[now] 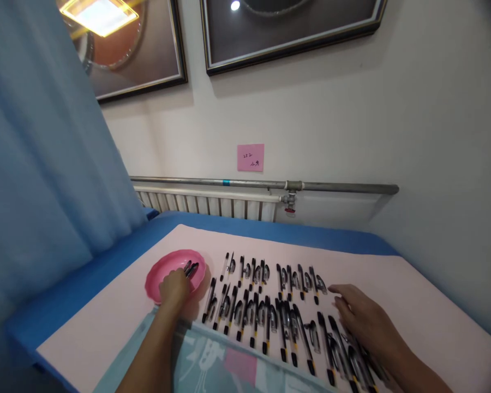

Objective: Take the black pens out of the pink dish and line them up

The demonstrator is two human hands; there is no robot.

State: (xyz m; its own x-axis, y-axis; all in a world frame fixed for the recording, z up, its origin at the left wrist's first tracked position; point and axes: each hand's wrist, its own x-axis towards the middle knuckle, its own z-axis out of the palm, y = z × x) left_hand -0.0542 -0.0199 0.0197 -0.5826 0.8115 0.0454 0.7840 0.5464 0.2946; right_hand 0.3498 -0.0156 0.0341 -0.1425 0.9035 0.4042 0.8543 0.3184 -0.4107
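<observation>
My left hand [175, 285] reaches into a pink bowl [153, 275], its fingers bent and mostly hidden from me. Several dark pen caps [191, 269] show in the bowl right beside those fingers; whether they are gripped is unclear. Over the right end of the pens, my right hand [362, 314] hovers with its index finger stretched out and nothing visible in it. Black-tipped pens [245, 316] lie in two rows, with clear-and-black caps [250, 311] between them. More pens and caps [347, 355] crowd partly under my right hand and forearm.
A pale pink sheet [393, 284] covers the blue table [311, 234]. A light blue patterned cloth [200, 355] lies at the near edge. Behind are a radiator [225, 207] and a metal pipe [343, 188]; a blue curtain [45, 153] hangs at left.
</observation>
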